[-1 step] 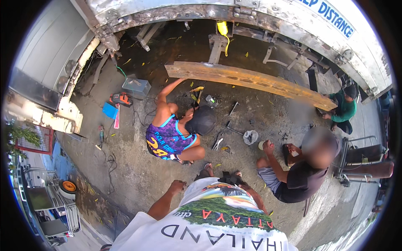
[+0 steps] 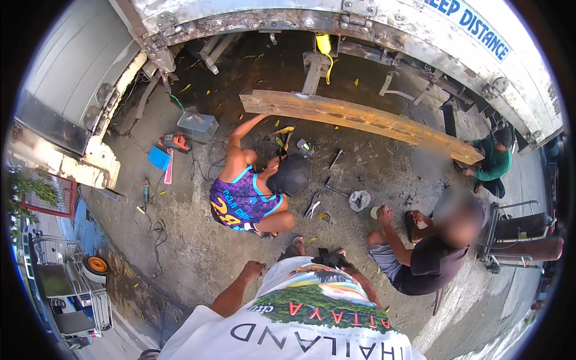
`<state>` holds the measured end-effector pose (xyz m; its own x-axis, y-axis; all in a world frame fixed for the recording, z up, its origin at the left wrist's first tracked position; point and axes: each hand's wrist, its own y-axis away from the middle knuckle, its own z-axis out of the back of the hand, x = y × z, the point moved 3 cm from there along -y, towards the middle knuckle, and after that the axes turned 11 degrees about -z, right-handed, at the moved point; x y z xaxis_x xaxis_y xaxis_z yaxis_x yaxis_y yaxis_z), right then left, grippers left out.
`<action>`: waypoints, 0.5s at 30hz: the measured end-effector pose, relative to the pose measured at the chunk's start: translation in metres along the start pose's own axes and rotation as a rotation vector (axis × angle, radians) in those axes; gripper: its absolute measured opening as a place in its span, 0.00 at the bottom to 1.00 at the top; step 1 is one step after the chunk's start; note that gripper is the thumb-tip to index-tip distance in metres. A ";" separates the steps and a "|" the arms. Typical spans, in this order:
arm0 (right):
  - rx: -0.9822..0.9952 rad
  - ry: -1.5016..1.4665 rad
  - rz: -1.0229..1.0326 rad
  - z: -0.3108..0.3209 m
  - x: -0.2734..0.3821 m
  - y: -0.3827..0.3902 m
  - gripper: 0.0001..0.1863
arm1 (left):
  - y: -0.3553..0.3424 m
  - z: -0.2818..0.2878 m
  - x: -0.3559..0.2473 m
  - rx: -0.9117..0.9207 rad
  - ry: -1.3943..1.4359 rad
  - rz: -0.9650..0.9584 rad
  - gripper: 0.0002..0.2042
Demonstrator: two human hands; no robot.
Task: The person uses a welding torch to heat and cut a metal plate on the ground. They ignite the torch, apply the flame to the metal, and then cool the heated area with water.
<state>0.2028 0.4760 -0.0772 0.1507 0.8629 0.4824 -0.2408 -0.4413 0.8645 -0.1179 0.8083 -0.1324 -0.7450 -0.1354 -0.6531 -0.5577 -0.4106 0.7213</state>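
My left hand point(image 2: 254, 269) hangs beside my white shirt with its fingers curled; whatever is in it, if anything, is unclear. My right hand point(image 2: 346, 267) is at my other side, mostly hidden by shirt and shadow. A crouching co-worker point(image 2: 246, 201) in a purple jersey and dark cap has a raised hand at the long weathered plank point(image 2: 360, 117). Another person point(image 2: 492, 162) in green is at its far end. A third co-worker point(image 2: 435, 264) squats at my right holding a small pale container point(image 2: 376, 213). Pliers point(image 2: 313, 204) and a metal wrench point(image 2: 336, 186) lie on the concrete.
A truck body point(image 2: 420, 27) with a yellow strap point(image 2: 324, 45) spans the top. An orange machine point(image 2: 174, 142), grey box point(image 2: 197, 125), blue sheet point(image 2: 158, 157) and cables lie at left, near a folded cart point(image 2: 66, 294). A padded wheeled seat point(image 2: 522, 246) stands at right.
The view has shifted slightly, so the truck, plank and co-workers sit a few pixels lower. Nothing else has visibly moved.
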 end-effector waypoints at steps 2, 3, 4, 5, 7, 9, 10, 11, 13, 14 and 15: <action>-0.028 0.070 0.005 0.000 0.001 -0.016 0.34 | 0.015 0.003 0.004 -0.022 -0.045 0.086 0.16; -0.017 0.005 -0.064 -0.006 0.031 -0.007 0.35 | 0.019 0.010 0.028 -0.032 -0.058 -0.097 0.16; -0.013 0.045 -0.044 0.001 0.033 -0.006 0.35 | 0.012 0.007 0.038 0.001 -0.094 -0.209 0.15; -0.006 0.093 -0.014 0.010 0.043 -0.017 0.35 | 0.007 0.007 0.052 0.018 -0.125 -0.317 0.14; -0.058 0.253 -0.122 0.009 0.055 -0.022 0.32 | 0.011 0.013 0.042 0.002 -0.125 -0.205 0.12; -0.088 0.197 -0.164 0.014 0.055 -0.003 0.31 | 0.043 0.007 -0.017 0.041 -0.245 -0.159 0.10; -0.077 0.190 -0.154 0.010 0.063 0.000 0.31 | 0.038 0.015 -0.003 0.040 -0.294 -0.323 0.10; -0.095 0.169 -0.124 0.008 0.068 -0.001 0.30 | 0.031 0.021 0.013 0.039 -0.342 -0.487 0.10; -0.103 0.111 -0.076 0.006 0.073 0.006 0.30 | 0.045 0.030 -0.030 -0.014 0.091 0.032 0.11; -0.109 0.082 -0.057 0.007 0.073 0.008 0.30 | 0.027 0.032 -0.019 0.018 -0.016 -0.085 0.12; -0.138 0.072 -0.070 0.006 0.069 0.007 0.29 | -0.003 0.035 0.003 0.050 -0.123 -0.203 0.13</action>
<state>0.2173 0.5306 -0.0367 0.1040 0.9081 0.4056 -0.3619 -0.3454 0.8659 -0.1311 0.8402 -0.1286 -0.6531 0.0572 -0.7551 -0.7156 -0.3729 0.5906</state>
